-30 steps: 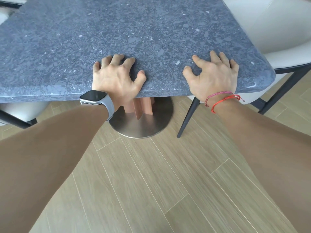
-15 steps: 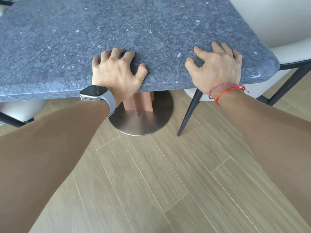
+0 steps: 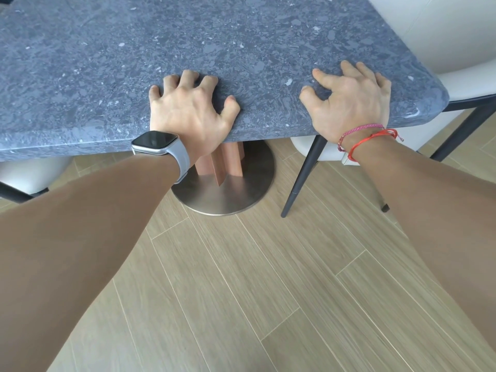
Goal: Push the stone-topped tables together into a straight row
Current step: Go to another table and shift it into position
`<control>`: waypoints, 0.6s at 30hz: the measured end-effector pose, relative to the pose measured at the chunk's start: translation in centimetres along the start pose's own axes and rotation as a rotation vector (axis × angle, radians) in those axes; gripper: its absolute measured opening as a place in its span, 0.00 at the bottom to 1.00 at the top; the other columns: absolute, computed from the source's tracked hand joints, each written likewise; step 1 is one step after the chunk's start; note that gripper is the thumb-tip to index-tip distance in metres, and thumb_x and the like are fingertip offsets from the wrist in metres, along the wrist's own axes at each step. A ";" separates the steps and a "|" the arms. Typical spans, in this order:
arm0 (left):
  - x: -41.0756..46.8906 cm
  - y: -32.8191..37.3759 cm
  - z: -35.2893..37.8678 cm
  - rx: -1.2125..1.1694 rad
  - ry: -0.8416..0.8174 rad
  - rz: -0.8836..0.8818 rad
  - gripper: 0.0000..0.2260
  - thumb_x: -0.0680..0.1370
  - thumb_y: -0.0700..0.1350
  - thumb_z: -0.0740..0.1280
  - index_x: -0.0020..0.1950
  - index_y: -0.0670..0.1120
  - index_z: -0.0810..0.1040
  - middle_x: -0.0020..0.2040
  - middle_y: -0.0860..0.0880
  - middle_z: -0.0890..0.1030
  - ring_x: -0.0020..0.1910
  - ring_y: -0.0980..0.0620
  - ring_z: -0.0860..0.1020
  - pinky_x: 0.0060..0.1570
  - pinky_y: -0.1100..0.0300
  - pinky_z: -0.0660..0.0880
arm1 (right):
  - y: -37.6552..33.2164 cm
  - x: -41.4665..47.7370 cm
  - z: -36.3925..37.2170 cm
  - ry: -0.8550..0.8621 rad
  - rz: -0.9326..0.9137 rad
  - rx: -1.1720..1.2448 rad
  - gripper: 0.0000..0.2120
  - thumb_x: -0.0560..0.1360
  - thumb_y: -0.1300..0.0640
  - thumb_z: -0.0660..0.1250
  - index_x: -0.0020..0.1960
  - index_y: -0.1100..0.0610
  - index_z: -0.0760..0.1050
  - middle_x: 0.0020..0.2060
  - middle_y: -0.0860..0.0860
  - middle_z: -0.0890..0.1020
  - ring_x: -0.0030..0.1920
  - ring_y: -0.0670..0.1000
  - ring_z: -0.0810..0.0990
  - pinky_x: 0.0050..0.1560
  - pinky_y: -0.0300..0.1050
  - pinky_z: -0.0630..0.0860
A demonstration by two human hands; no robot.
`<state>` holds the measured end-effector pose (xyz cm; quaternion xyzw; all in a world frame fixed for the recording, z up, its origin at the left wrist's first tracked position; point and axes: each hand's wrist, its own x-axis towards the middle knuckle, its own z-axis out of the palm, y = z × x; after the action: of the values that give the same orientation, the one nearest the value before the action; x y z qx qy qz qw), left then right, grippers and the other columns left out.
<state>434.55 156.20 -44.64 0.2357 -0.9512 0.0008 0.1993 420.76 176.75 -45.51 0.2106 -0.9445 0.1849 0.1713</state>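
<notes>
A blue-grey stone-topped table [image 3: 214,44] fills the upper part of the head view, standing on a copper-coloured post with a round metal base [image 3: 228,194]. My left hand [image 3: 188,114], with a watch on the wrist, lies over the table's near edge, fingers curled on the top. My right hand [image 3: 351,103], with red cords on the wrist, presses on the same edge close to the rounded right corner. Both arms are stretched out. No other table is in view.
A white chair [image 3: 440,33] with black legs stands at the table's right side, one leg [image 3: 303,175] close to the base. Another white seat [image 3: 32,173] shows under the table at the left. Wood-plank floor [image 3: 255,291] lies below me.
The table's near edge and the round base sit slightly farther from me than a second ago. Both hands have stayed on the edge and gone with it.
</notes>
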 end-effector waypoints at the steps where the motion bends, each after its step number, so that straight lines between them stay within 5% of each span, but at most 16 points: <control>1: 0.0 0.0 0.0 0.004 -0.003 0.002 0.29 0.77 0.65 0.50 0.65 0.50 0.77 0.65 0.44 0.77 0.66 0.37 0.72 0.67 0.38 0.65 | 0.0 0.0 0.0 0.001 -0.001 0.000 0.29 0.72 0.33 0.52 0.67 0.40 0.77 0.72 0.57 0.74 0.74 0.59 0.67 0.75 0.60 0.56; 18: 0.0 -0.2 0.1 0.036 -0.074 0.014 0.30 0.77 0.67 0.50 0.65 0.49 0.76 0.66 0.44 0.75 0.66 0.36 0.70 0.68 0.34 0.62 | -0.6 -0.6 -0.9 -0.064 0.025 -0.031 0.27 0.75 0.36 0.55 0.70 0.41 0.74 0.74 0.55 0.71 0.77 0.57 0.63 0.77 0.60 0.53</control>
<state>434.59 156.01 -44.72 0.2323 -0.9594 0.0105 0.1596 421.71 176.83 -44.83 0.2018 -0.9549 0.1653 0.1419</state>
